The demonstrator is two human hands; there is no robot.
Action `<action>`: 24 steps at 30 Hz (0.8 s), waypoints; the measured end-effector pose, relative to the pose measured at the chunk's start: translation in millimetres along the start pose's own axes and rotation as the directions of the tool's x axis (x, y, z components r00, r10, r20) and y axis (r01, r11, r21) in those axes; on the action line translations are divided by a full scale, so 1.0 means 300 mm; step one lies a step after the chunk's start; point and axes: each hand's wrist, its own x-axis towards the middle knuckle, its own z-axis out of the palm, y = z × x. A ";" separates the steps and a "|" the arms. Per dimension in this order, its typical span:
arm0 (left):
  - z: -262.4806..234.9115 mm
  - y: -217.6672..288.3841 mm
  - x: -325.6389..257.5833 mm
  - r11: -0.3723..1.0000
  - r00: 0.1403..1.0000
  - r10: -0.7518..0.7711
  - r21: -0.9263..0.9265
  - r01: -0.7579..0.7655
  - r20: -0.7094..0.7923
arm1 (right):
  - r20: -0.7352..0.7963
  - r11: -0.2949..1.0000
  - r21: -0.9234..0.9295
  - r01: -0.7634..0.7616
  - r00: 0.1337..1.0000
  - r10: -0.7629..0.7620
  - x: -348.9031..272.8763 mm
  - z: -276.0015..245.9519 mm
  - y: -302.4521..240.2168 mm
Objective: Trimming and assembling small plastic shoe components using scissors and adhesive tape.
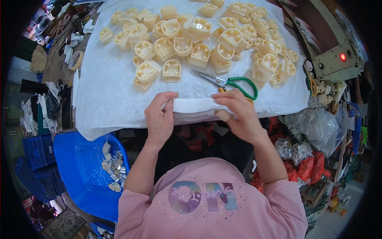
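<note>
Between my hands a white strip, perhaps tape or cloth, is stretched along the front edge of the table. My left hand pinches its left end between thumb and fingers. At the other end my right hand grips it, with a tan covering on what looks like the thumb. Scissors with green handles lie just beyond my right hand, blades pointing to the far left. Farther back, many cream-coloured plastic pieces, hollow and rounded at one end, lie in loose heaps.
A white cloth covers the table. At the lower left stands a blue tub with small metallic and cream pieces inside. A machine box with a lit red lamp is at the right, above clear plastic bags and red bags.
</note>
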 end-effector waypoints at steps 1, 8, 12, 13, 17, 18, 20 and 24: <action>0.001 -0.031 0.009 0.987 0.995 0.091 0.138 -0.085 -0.036 | 0.045 0.995 -0.056 0.077 0.996 -0.075 0.019 0.037 -0.012; -0.056 -0.036 -0.022 0.921 0.965 0.260 0.307 -0.238 -0.031 | 0.290 0.945 -0.252 0.210 0.948 -0.134 0.094 0.215 0.014; -0.107 -0.075 -0.069 0.960 0.967 0.216 0.211 -0.186 -0.131 | 0.350 0.953 -0.218 0.212 0.928 -0.126 0.122 0.202 0.011; -0.114 -0.086 -0.079 0.979 0.973 0.180 0.119 -0.163 -0.144 | 0.375 0.929 -0.283 0.240 0.919 -0.123 0.128 0.203 -0.003; -0.131 -0.097 -0.119 0.988 0.967 0.156 0.045 -0.150 -0.200 | 0.454 0.854 -0.398 0.336 0.881 -0.135 0.120 0.225 -0.044; -0.131 -0.090 -0.125 0.970 0.953 0.232 0.117 -0.212 -0.194 | 0.457 0.851 -0.398 0.341 0.879 -0.138 0.119 0.227 -0.039; -0.122 -0.076 -0.139 0.943 0.932 0.310 0.188 -0.275 -0.189 | 0.409 0.886 -0.327 0.330 0.894 -0.183 0.111 0.219 -0.012; -0.061 -0.042 -0.133 0.784 0.809 0.586 0.283 -0.552 -0.046 | 0.254 0.965 -0.149 0.218 0.951 -0.175 0.092 0.232 0.059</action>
